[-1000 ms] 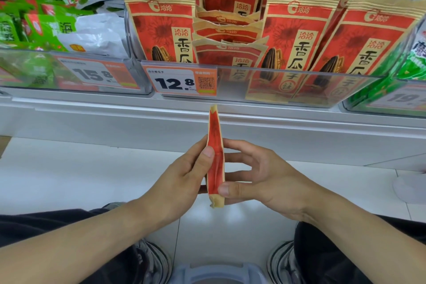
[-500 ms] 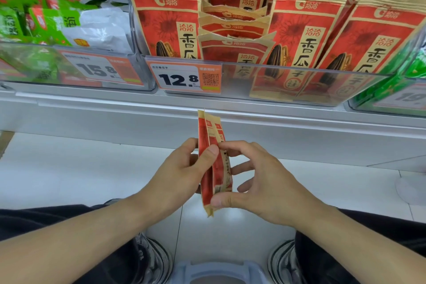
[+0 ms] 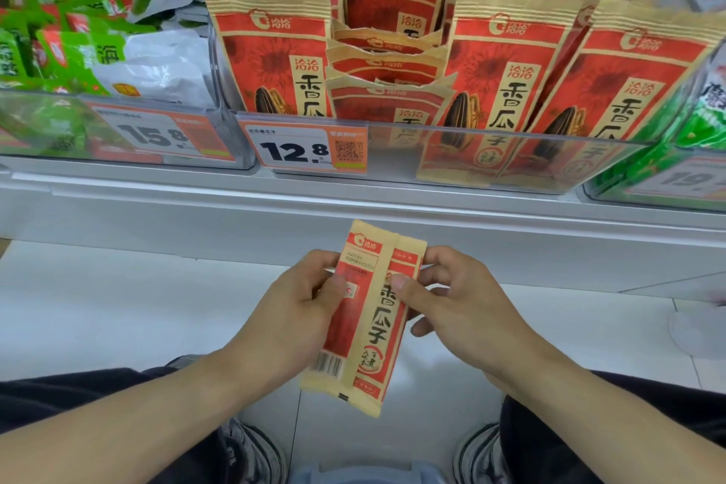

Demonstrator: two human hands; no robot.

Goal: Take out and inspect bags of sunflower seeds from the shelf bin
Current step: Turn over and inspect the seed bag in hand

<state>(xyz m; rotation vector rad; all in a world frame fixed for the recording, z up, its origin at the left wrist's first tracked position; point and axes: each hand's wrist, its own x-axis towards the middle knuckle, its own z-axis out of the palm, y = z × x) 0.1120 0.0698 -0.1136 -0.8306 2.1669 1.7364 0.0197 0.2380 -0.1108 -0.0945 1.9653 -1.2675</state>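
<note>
The single head camera looks forward and down from close range, shelf bin (image 3: 432, 153) at 12 o'clock, hands centre, floor (image 3: 118, 306) at 6 o'clock.

The held bag (image 3: 367, 310) at lower centre looks like matt kraft paper printed red, as do the bags in the clear, glossy plastic bin (image 3: 491, 153) above. Green packets (image 3: 59, 51) at upper left shine (plastic film). The white shelf edge (image 3: 353, 208) looks smooth.
</note>
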